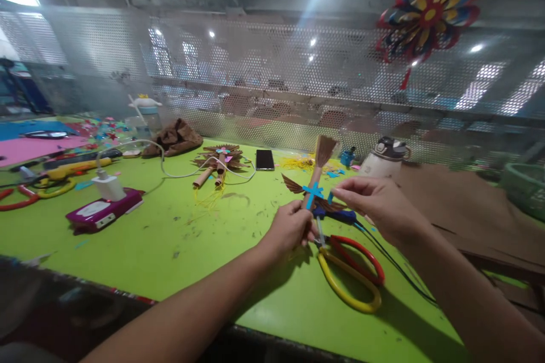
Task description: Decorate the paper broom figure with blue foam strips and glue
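My left hand point(293, 222) is closed round the lower part of a brown paper figure point(326, 150), a rolled tube with a fanned top and pleated wings at its sides. Blue paper strips point(314, 194) cross on the front of the tube. Just right of it, my right hand point(370, 198) pinches a small blue paper strip point(331, 197) between thumb and fingertips. Under the hands lies a blue glue gun point(340, 215) with a cable. Scissors point(351, 281) with one red and one yellow handle rest below, close to my left hand.
A phone point(264, 160), finished-looking brown paper pieces point(221, 161) and yellow shreds point(298, 163) lie farther back. On the left are a purple power strip point(104, 212) with a white charger and more scissors point(38, 193). Brown paper sheets point(464, 204) and a flask point(383, 159) stand right.
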`<state>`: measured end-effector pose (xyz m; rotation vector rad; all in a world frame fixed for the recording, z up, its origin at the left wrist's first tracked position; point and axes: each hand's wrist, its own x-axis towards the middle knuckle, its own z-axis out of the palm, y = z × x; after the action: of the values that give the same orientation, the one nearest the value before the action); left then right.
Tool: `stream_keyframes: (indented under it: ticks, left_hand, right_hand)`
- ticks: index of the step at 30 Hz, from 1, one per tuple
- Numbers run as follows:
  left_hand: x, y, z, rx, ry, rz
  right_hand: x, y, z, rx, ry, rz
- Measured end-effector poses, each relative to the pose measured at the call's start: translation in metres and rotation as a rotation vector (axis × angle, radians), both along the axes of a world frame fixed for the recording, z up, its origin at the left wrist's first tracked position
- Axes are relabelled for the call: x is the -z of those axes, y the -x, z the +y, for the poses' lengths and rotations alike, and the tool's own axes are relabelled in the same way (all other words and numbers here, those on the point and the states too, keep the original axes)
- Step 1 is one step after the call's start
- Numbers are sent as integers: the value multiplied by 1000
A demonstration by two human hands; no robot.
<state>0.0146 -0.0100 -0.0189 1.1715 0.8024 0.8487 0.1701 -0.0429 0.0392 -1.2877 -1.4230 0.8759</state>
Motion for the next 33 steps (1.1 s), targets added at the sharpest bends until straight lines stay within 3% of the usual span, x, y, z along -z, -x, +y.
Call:
stream_keyframes:
  ticks: [8, 13, 21, 33]
  left_hand:
    - [2, 4, 8, 31, 90, -296]
    - [-6, 2, 8, 27, 0, -287]
    - [3, 0, 9, 6, -72, -187]
    - [1, 2, 13, -110, -86, -224]
  right_hand:
    - [15, 4, -8, -76, -52, -236]
    - [22, 3, -2, -75, -90, -241]
    - [33, 7, 5, -57, -88, -280]
    - [43, 20, 3, 140, -126, -64]
